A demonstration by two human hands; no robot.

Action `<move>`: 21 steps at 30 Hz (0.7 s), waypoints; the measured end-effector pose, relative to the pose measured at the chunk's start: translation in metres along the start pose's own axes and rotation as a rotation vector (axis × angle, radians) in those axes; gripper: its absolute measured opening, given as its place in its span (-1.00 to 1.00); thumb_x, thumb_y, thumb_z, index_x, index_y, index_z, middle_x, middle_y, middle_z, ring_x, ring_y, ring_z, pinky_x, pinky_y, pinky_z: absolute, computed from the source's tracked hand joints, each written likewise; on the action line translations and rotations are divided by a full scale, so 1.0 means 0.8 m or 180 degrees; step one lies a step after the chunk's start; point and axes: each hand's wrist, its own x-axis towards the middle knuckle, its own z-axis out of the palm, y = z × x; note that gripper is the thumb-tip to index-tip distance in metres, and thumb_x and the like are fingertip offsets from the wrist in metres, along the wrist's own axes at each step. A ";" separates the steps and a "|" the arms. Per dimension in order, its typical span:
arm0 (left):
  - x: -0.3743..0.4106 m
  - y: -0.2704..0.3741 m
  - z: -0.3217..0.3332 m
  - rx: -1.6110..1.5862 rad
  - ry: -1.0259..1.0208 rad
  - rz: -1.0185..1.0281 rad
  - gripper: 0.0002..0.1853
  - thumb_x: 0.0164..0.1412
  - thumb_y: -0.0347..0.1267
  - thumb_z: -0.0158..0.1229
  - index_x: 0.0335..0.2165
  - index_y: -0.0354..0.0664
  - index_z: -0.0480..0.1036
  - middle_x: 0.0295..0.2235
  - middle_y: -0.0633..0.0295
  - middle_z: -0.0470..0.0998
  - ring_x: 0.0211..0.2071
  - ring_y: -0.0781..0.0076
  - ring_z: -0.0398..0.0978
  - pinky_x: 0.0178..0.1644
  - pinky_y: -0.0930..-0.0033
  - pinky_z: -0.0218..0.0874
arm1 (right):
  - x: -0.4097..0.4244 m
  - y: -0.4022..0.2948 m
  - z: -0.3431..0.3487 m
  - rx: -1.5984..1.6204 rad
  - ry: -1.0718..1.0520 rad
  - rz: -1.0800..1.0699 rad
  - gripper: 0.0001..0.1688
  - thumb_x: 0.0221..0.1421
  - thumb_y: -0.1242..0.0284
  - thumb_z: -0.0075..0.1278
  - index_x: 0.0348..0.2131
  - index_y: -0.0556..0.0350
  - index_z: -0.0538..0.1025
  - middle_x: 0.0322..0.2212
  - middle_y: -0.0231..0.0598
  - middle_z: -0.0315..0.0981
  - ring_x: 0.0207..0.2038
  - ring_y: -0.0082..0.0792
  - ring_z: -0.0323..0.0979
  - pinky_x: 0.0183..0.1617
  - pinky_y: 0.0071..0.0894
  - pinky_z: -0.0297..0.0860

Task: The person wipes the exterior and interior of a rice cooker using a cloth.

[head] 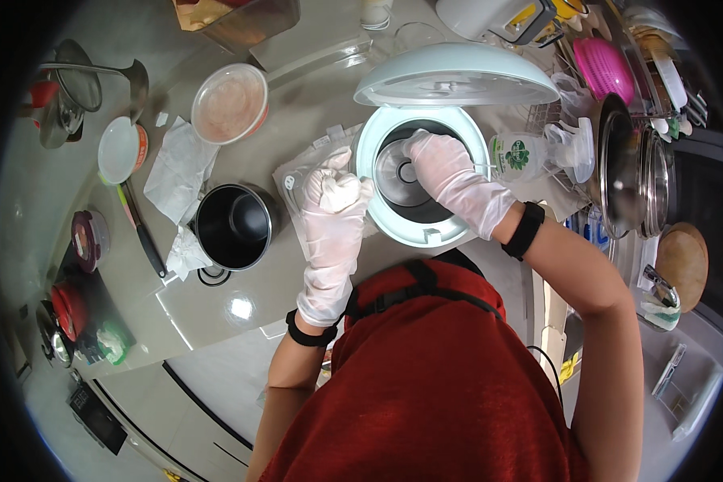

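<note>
A pale mint rice cooker (483,172) stands before me with its domed lid (458,75) raised. My right hand (443,162), in a thin clear plastic glove, reaches into its cavity, above the metal heating plate (400,175). Its fingertips point down, and I cannot tell whether anything is under them. Left of the cooker, my left hand (334,232), gloved the same way, is closed on a crumpled white wipe (338,191). Beneath that hand lies a clear plastic pack (290,181). The dark-lined inner pot (235,229) sits apart on the counter, further left.
A spray bottle (521,156) stands close to the cooker's right side, beside a wire rack with steel bowls (617,175). Leftward are paper towels (181,172), a lidded tub (229,103), a smaller tub (119,150) and a black-handled utensil (144,241). The counter's front edge runs near my waist.
</note>
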 end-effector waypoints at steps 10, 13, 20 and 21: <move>-0.001 -0.007 -0.003 -0.0194 -0.0032 -0.0122 -0.64 0.03 -0.68 0.23 -0.17 -0.25 0.41 -0.23 0.40 0.43 -0.27 0.67 0.30 -0.10 0.61 0.20 | 0.004 0.003 0.008 0.0380 0.0128 -0.0420 -0.89 -0.05 0.44 0.03 -0.43 -0.04 0.57 -0.44 -0.17 0.54 -0.37 -0.16 0.57 -0.31 -0.22 0.48; -0.001 0.000 0.001 -0.0200 0.0048 -0.0251 -0.64 0.03 -0.69 0.23 -0.16 -0.25 0.41 -0.21 0.40 0.44 -0.28 0.68 0.31 -0.11 0.62 0.21 | 0.009 -0.003 0.010 0.0385 0.0172 -0.0339 -0.87 -0.04 0.45 0.01 -0.41 -0.06 0.56 -0.46 -0.19 0.53 -0.37 -0.16 0.56 -0.32 -0.23 0.48; -0.001 -0.016 -0.002 -0.0021 0.0070 0.0189 -0.63 0.01 -0.68 0.25 -0.17 -0.28 0.39 -0.26 0.39 0.42 -0.31 0.68 0.30 -0.11 0.60 0.22 | 0.012 -0.009 0.004 -0.0113 0.0150 -0.0286 -0.89 -0.03 0.44 -0.01 -0.44 -0.08 0.55 -0.48 -0.24 0.54 -0.39 -0.25 0.57 -0.36 -0.31 0.47; -0.001 -0.013 -0.001 0.0013 0.0072 0.0182 -0.68 0.02 -0.66 0.25 -0.23 -0.28 0.36 -0.34 0.40 0.40 -0.34 0.67 0.31 -0.12 0.57 0.23 | 0.012 -0.008 0.005 -0.0180 0.0144 -0.0355 -0.89 -0.03 0.44 -0.01 -0.45 -0.09 0.55 -0.48 -0.25 0.54 -0.40 -0.27 0.57 -0.37 -0.33 0.47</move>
